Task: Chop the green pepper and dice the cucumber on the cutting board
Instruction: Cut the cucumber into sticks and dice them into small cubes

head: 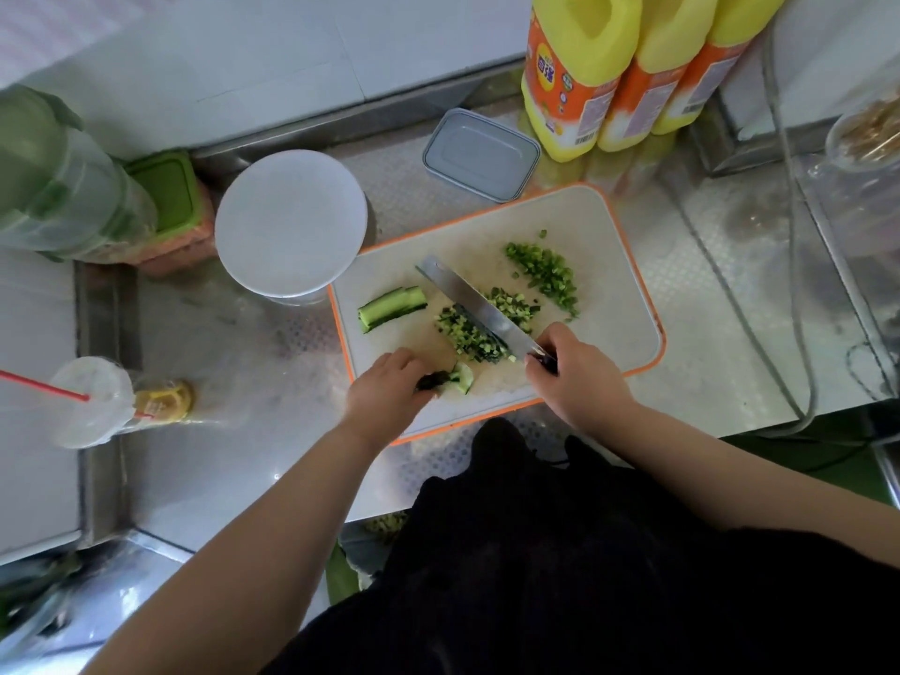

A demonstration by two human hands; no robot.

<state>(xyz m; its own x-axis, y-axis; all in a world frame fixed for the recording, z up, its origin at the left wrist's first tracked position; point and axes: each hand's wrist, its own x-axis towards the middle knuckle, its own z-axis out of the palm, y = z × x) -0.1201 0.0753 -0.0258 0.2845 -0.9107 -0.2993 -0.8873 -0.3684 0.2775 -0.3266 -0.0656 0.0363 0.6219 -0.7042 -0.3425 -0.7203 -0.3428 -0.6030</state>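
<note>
Diced cucumber point(470, 333) lies in a loose heap near the middle of a white cutting board with an orange rim point(628, 285), which sits at an angle on a metal counter point(243, 362). A knife point(479, 311) lies diagonally across the heap, its blade pointing up and to the left. The right hand point(574, 377) is closed around the knife's dark handle at the board's near edge. The left hand point(389, 394) curls over a cucumber end piece point(460, 377) at the board's near left edge, fingers pinching it. A bundle of uncut cucumber strips point(392, 306) rests on the board's left side, apart from the heap. A pile of chopped green pepper point(545, 272) sits toward the far right of the board. Beyond the board stand a white round lid point(290, 221), a grey lidded box point(481, 153) and three yellow bottles point(628, 65).
</note>
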